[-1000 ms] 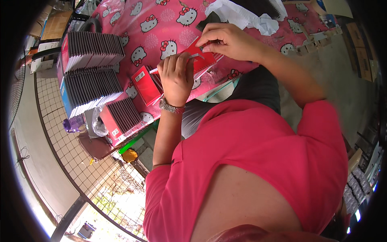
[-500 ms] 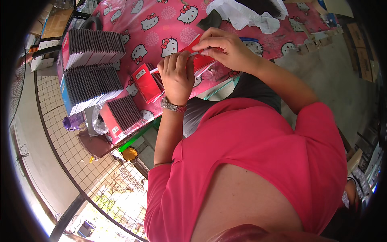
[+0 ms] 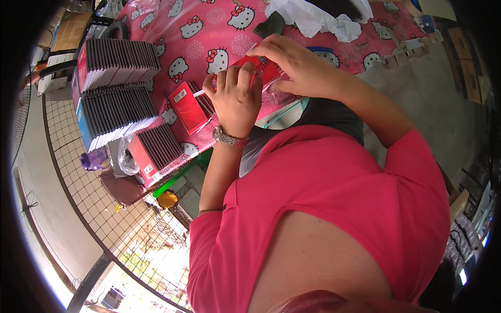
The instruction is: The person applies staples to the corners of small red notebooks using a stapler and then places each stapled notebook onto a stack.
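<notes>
My left hand (image 3: 237, 104), with a metal watch on its wrist, bends its fingers over the near side of a red notebook. From its left side pokes the end of a thin white strip (image 3: 199, 93); the rest is hidden under the fingers. My right hand (image 3: 300, 68) spans a red spiral notebook (image 3: 271, 72), thumb and fingers apart, fingertips at its far edge. Left of my left hand, another red notebook (image 3: 189, 108) with a white label lies on a small stack with dark spiral bindings.
Stacks of spiral notebooks (image 3: 120, 112) stand at the table's left, with a shorter red-covered stack (image 3: 155, 151) nearer me. A pink patterned cloth (image 3: 206, 31) covers the table. Crumpled white paper (image 3: 313, 21) and a dark cloth piece (image 3: 271, 24) lie at the far side. A purple bottle (image 3: 95, 159) is by the left edge.
My right hand has gone from a pinch to spread fingers over the red notebook. My left hand has shifted slightly right. The white strip no longer shows between the hands.
</notes>
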A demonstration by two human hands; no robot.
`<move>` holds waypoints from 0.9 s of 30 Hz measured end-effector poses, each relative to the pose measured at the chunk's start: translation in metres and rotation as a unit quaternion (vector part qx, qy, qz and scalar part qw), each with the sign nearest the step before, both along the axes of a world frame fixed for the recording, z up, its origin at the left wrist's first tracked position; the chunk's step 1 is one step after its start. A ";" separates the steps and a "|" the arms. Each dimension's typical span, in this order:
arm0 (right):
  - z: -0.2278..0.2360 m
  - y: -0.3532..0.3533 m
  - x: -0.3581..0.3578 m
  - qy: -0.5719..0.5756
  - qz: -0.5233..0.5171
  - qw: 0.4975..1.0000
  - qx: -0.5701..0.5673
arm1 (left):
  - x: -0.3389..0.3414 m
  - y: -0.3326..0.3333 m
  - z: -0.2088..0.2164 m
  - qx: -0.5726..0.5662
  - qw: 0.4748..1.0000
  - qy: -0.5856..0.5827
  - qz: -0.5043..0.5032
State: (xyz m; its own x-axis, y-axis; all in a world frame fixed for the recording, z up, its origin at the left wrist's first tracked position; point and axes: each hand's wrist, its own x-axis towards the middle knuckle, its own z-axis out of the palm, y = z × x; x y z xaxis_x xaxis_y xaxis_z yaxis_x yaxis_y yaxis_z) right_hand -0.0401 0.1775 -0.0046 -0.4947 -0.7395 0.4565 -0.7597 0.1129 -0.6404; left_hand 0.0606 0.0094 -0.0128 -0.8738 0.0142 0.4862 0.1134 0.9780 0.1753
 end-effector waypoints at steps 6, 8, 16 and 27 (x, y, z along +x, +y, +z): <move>0.011 0.002 0.000 -0.143 0.031 0.988 0.052 | 0.002 -0.005 -0.001 0.001 1.000 -0.007 0.005; 0.011 0.000 -0.004 -0.096 0.040 0.994 0.042 | 0.001 -0.005 -0.001 0.002 1.000 0.002 -0.004; 0.016 0.006 -0.014 -0.091 0.053 0.985 0.138 | 0.003 -0.007 0.000 0.038 0.999 -0.013 -0.019; -0.022 -0.011 -0.072 -0.264 0.010 0.955 0.137 | 0.005 -0.014 -0.002 0.052 0.998 -0.004 -0.040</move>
